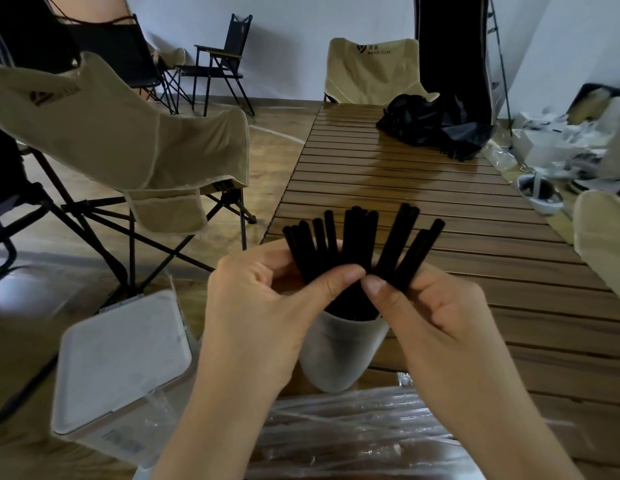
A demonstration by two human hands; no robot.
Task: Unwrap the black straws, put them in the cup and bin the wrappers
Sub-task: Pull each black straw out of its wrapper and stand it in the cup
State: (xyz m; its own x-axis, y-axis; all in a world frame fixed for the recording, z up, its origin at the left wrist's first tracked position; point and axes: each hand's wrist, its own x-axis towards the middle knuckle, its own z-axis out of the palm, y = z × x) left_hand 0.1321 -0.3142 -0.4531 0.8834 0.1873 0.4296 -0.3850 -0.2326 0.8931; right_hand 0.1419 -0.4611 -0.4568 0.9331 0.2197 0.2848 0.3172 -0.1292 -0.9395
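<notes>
Both hands, left hand (267,299) and right hand (436,317), pinch black straws (357,244) | white cup (339,355) just below grip | bin (121,368) left of grip

The lower lengths of the black straws (357,244) are hidden behind the thumbs and fingers of the left hand (263,306) and right hand (436,317). Below the fingers, both hands cover the cup (339,355) rim sides. The clear wrappers (353,434) nearest the wrists are blurred, cut off by the bottom edge.
</notes>
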